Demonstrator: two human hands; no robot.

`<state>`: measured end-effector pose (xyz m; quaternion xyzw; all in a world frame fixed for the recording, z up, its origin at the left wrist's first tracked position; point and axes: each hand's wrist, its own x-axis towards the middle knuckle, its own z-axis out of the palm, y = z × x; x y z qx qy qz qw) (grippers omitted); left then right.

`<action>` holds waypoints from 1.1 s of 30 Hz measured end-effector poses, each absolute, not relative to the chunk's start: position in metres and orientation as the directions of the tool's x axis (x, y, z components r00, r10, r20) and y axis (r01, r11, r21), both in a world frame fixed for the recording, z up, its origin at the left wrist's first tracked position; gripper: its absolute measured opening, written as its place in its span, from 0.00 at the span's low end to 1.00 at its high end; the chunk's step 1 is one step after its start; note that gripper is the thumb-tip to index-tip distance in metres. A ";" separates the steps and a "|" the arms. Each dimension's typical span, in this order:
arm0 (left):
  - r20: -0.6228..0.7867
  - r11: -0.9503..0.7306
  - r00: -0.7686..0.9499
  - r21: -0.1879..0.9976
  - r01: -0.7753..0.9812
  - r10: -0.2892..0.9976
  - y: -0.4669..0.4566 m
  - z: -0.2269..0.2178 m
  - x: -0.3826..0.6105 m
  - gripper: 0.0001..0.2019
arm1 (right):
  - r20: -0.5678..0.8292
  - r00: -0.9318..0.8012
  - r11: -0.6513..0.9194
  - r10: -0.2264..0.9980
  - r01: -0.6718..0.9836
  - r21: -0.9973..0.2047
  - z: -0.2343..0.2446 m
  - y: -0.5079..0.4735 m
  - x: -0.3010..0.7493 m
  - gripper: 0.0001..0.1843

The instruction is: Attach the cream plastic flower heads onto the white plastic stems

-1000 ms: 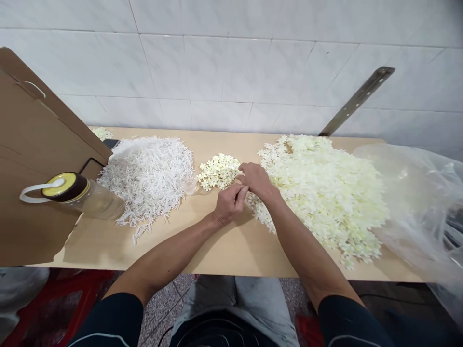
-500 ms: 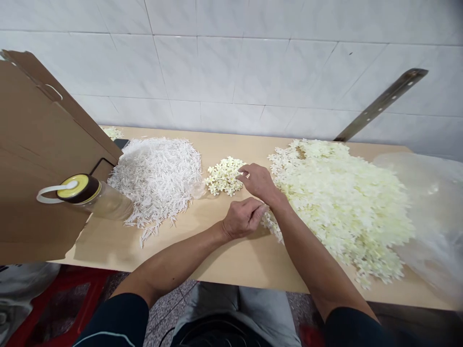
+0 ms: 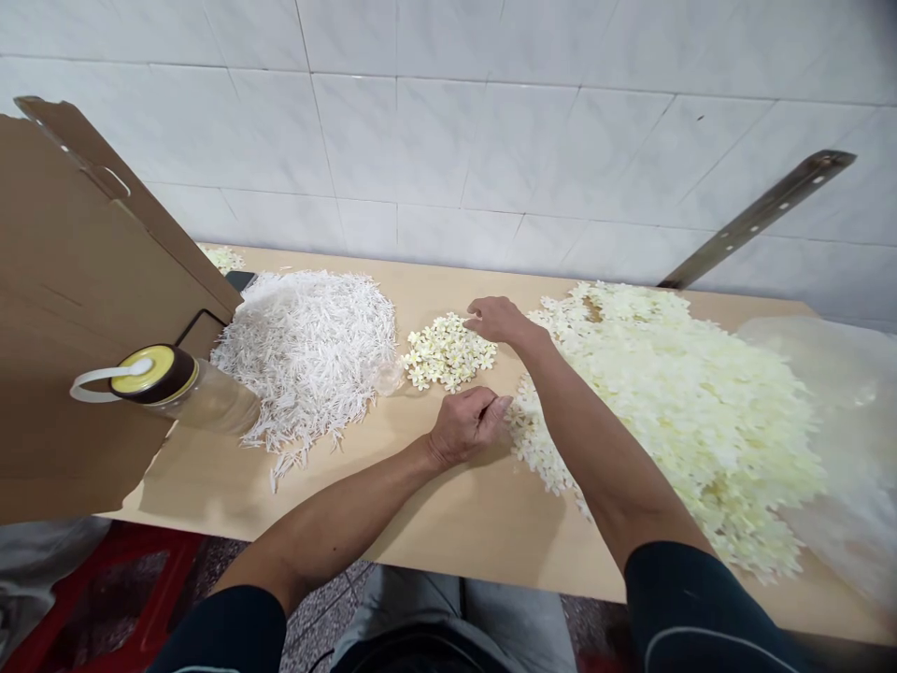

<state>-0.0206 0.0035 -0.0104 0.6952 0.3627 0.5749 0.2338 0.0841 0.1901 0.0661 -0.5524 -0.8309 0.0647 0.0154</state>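
Observation:
My left hand (image 3: 468,426) is closed in a loose fist just above the table, thumb against the curled fingers. Whatever it may hold is hidden. My right hand (image 3: 499,321) hovers at the upper right edge of a small pile of pale yellow artificial flowers (image 3: 448,353); its fingertips look slightly apart, and nothing shows between them. A large heap of cream-yellow flower pieces (image 3: 673,402) spreads beneath and beyond my right forearm. Left of the small pile lies a mound of thin white stem-like pieces (image 3: 315,346).
A clear bottle with a yellow-and-brown lid (image 3: 203,397) leans by a cardboard box (image 3: 77,308) at left. A small clear object (image 3: 388,378) sits beside the white mound. A plastic bag (image 3: 833,411) lies at right, and a metal bracket (image 3: 757,220) slants against the tiled wall.
My right hand has shifted up and away from the middle of the small flower pile to its upper edge. My left hand stays closed in nearly the same place. The view has tilted slightly.

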 end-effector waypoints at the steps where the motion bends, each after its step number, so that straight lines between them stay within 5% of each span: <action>1: 0.610 -0.603 0.049 0.764 0.231 0.791 0.005 -0.012 -0.021 0.18 | -0.065 -0.395 0.385 0.916 0.914 -0.127 0.062 0.191 0.081 0.20; 13: 0.498 -0.481 -0.052 0.856 0.190 0.866 0.014 -0.010 -0.025 0.20 | -0.030 -0.402 0.385 0.915 0.893 -0.233 0.065 0.173 0.090 0.19; 18: 0.489 -0.462 -0.093 0.861 0.213 0.867 0.018 -0.008 -0.030 0.21 | -0.023 -0.486 0.466 0.874 0.849 -0.249 0.074 0.155 0.093 0.11; 28: 0.461 -0.434 -0.110 0.877 0.205 0.880 0.021 -0.010 -0.032 0.22 | -0.003 -0.544 0.533 0.839 0.823 -0.196 0.082 0.140 0.085 0.13; 33: 0.409 -0.385 -0.142 0.907 0.170 0.901 0.020 -0.002 -0.034 0.18 | 0.115 -0.524 0.533 0.844 0.800 -0.274 0.094 0.119 0.092 0.16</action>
